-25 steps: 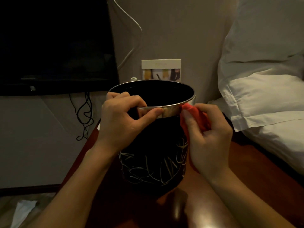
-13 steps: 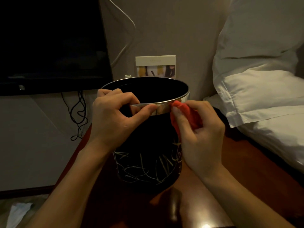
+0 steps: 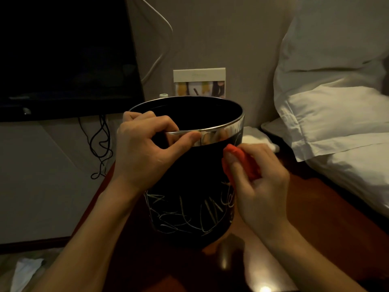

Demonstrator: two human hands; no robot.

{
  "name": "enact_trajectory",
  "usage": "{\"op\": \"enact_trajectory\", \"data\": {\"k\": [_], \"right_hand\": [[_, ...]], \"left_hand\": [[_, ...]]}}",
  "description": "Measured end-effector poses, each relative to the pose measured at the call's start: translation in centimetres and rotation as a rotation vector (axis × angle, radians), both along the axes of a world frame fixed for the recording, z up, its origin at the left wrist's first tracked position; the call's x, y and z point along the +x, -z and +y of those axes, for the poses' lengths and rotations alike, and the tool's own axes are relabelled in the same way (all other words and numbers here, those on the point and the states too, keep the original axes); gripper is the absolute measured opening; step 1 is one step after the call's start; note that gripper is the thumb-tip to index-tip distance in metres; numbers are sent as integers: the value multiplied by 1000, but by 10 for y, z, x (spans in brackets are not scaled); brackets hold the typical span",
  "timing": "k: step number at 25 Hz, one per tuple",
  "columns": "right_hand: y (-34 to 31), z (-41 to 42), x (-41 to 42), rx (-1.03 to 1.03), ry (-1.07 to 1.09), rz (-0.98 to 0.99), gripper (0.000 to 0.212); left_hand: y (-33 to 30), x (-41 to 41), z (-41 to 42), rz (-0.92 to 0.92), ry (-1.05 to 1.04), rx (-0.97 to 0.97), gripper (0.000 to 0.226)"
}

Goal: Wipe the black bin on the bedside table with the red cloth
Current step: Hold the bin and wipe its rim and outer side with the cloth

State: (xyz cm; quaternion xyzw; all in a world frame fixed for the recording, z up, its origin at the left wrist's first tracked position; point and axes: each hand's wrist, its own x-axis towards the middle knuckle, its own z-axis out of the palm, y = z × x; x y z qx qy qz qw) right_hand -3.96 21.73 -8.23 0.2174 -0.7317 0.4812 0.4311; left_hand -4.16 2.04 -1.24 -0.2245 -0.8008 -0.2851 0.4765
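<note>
The black bin (image 3: 195, 186) stands upright on the dark red bedside table (image 3: 315, 207). It has a shiny metal rim and pale scribble lines low on its wall. My left hand (image 3: 145, 150) pinches the near left part of the rim, thumb outside and fingers over the edge. My right hand (image 3: 259, 182) presses a bunched red cloth (image 3: 242, 161) against the bin's right wall, just below the metal rim. Most of the cloth is hidden inside my fingers.
White pillows (image 3: 336, 123) lie close on the right. A dark screen (image 3: 63, 60) hangs at the left with cables (image 3: 101, 144) dangling below it. A small card (image 3: 199, 82) stands behind the bin against the wall. White paper (image 3: 25, 270) lies on the floor at lower left.
My right hand has slid the red cloth down from the metal rim onto the black wall below it. My left hand keeps the same grip on the rim.
</note>
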Motion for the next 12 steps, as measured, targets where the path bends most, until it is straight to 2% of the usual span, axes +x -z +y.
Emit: {"op": "enact_trajectory", "data": {"k": [5,8,12], "right_hand": [[43,-5,11,3,-87,-138,6],[16,-1,-3,-43,-39,-82,5],[-17,2,-20,-211,-10,-43,4]], "left_hand": [[1,-1,-2,-15,19,10,26],[0,0,-5,-43,64,28,20],[-1,0,-8,-50,87,38,21]]}}
